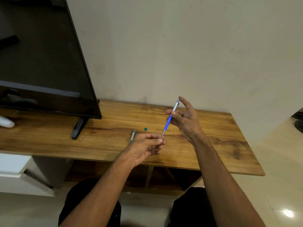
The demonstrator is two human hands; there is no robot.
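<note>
A mechanical pencil (168,122) with a blue grip and silver barrel is held tilted above the wooden table (114,141). My right hand (185,118) grips its barrel, and the forefinger reaches its top end. My left hand (146,148) pinches something very thin at the pencil's metal tip; the thing itself is too small to make out. A slim green lead case (132,135) lies on the table, partly hidden behind my left hand. A small green cap (145,128) lies apart from it on the wood.
A black television (41,63) stands at the left on a dark foot (78,128). A white object (6,122) lies beneath it at the far left. The wall is close behind the table. The table's right end stops near tiled floor (278,161).
</note>
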